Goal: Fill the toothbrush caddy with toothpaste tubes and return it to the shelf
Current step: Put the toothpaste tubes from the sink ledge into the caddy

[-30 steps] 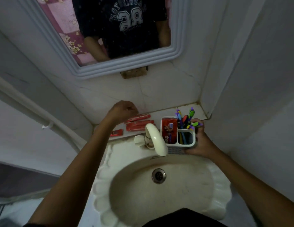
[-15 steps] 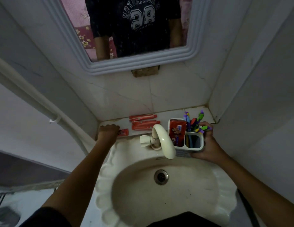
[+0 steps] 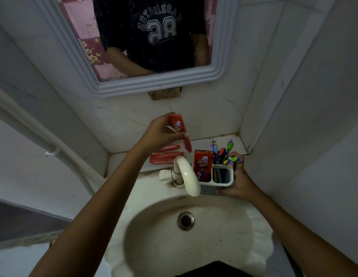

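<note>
My left hand (image 3: 160,132) holds a small red toothpaste tube (image 3: 179,130) in the air, cap end pointing down, above and left of the caddy. My right hand (image 3: 241,180) grips the right side of the white toothbrush caddy (image 3: 223,179), which rests at the sink's back edge. A red toothpaste tube (image 3: 202,165) stands in the caddy's left compartment, and several coloured toothbrushes (image 3: 222,151) fill its back right part. Two more red tubes (image 3: 165,156) lie on the tiled shelf (image 3: 124,160) behind the tap.
A cream tap (image 3: 187,176) curves over the sink (image 3: 224,236) just left of the caddy. A framed mirror (image 3: 154,47) hangs above the shelf. Tiled walls close in on the right and left, and a white pipe (image 3: 34,140) runs down the left wall.
My left hand took the small red tube from the left end of the shelf and lifted it up and to the right toward the caddy. The right hand kept hold of the caddy.
</note>
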A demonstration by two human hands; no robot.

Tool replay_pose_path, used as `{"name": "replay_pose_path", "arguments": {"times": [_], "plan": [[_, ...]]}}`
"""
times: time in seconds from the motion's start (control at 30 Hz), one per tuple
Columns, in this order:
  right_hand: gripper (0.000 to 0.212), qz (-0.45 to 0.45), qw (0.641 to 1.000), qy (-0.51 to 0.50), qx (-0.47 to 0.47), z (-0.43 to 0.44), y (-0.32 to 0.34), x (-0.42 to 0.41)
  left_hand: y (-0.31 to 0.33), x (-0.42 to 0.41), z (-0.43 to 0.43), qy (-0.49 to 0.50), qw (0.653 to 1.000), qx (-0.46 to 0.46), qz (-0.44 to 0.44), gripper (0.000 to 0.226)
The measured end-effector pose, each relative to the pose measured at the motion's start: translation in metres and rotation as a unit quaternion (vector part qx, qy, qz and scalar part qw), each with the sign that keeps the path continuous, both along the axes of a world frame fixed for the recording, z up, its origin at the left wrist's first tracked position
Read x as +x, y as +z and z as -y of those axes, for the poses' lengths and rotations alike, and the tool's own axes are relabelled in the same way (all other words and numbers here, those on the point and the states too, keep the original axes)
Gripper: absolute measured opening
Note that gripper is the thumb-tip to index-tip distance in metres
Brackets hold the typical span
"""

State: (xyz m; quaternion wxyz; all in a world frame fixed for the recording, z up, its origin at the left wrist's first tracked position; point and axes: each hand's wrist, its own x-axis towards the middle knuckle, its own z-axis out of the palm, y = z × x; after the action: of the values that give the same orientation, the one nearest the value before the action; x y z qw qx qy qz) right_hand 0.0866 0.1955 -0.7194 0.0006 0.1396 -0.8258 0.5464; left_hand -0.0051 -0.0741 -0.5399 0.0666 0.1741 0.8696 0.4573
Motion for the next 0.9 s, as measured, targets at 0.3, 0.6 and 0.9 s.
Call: {"name": "replay_pose_path", "arguments": {"times": [0.3,0.6,0.9], "plan": [[0.123,-0.009,0.999,0.018,-0.029,0.008,0.019,0.007,-0.023,0.001,-0.036,-0.104,0.991,-0.075,0.032,0.017],[0.129,-0.017,1.0,-0.008,0.018,0.003,0.01,0.005,-0.049,-0.016,0.024,0.035,0.989,-0.145,0.008,0.018],[0.117,0.045,0.999,-0.024,0.003,-0.004,-0.001,0.003,-0.139,-0.003,0.075,0.056,0.925,-0.374,-0.045,0.033]]}}
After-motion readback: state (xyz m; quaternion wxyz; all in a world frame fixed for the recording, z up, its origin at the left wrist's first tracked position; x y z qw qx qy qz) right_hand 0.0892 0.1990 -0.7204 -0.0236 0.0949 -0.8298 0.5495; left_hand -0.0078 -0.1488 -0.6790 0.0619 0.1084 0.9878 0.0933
